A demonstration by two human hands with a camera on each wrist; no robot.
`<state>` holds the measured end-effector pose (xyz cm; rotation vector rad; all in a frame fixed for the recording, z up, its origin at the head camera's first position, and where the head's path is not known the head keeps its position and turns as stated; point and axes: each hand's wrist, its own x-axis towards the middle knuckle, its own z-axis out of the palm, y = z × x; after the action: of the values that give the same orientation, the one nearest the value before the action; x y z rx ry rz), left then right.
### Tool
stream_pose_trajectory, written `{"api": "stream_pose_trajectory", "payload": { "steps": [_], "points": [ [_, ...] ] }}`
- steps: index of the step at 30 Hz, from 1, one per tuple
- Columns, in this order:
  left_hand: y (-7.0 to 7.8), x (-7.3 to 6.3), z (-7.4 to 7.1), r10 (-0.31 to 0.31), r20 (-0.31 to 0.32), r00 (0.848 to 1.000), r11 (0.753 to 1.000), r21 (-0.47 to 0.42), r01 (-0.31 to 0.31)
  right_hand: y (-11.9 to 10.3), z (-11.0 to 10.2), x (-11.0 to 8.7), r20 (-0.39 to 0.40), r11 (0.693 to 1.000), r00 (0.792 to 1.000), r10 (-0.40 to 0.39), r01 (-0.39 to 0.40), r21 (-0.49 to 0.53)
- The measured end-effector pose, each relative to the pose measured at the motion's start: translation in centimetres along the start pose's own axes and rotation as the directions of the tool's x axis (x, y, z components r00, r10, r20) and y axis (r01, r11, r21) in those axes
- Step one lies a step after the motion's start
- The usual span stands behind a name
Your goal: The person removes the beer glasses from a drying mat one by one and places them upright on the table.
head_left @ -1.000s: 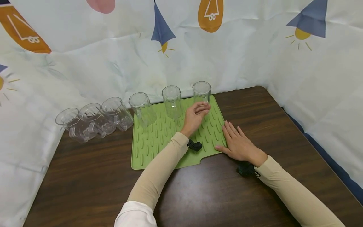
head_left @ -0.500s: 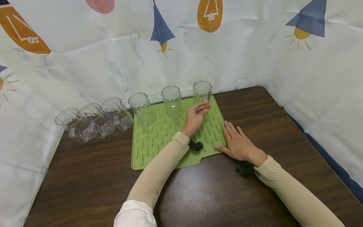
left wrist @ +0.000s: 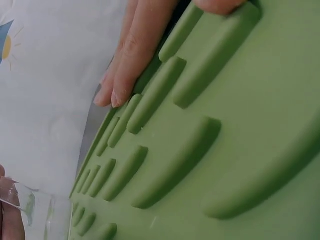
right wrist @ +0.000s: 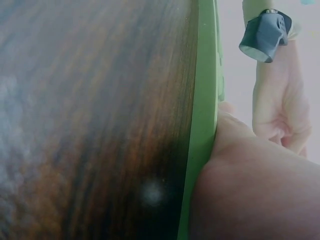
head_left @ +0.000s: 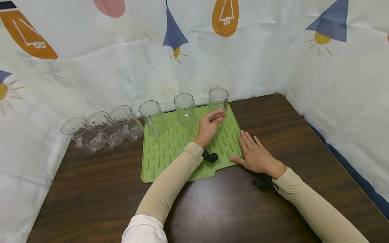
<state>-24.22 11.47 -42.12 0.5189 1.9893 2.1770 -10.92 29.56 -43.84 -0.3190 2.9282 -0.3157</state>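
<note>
My left hand pinches the handle of a clear glass mug at the back right corner of a green mat with raised ridges. In the left wrist view, the fingers meet the clear handle at the lower left edge. The mug stands upright, its lower part hidden by the hand. My right hand lies flat with fingers spread, pressing the mat's right front corner and the table beside it. Two more mugs, a middle one and a left one, stand along the mat's back edge.
Three similar clear mugs, including one nearest the mat, stand in a row on the dark wooden table left of the mat. A white patterned cloth hangs behind and beside the table.
The mug in the left hand has shifted very slightly to the right. The right hand stays in place, and the head view has tilted a little.
</note>
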Motion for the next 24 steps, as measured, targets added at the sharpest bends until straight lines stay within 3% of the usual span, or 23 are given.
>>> {"api": "stream_pose_trajectory", "payload": {
  "steps": [14, 24],
  "points": [
    [1.3, -1.4, 0.8, 0.017, 0.048, 0.999, 0.997, -0.079, -0.013, -0.1, -0.1, -0.1, 0.013, 1.000, 1.000, -0.001, 0.001, 0.014],
    [2.7, -2.6, 1.2, 0.033, 0.105, 0.994, 0.999, -0.029, -0.030, -0.1, -0.2, -0.1, 0.018, 1.000, 1.000, -0.001, 0.001, 0.009]
  ]
}}
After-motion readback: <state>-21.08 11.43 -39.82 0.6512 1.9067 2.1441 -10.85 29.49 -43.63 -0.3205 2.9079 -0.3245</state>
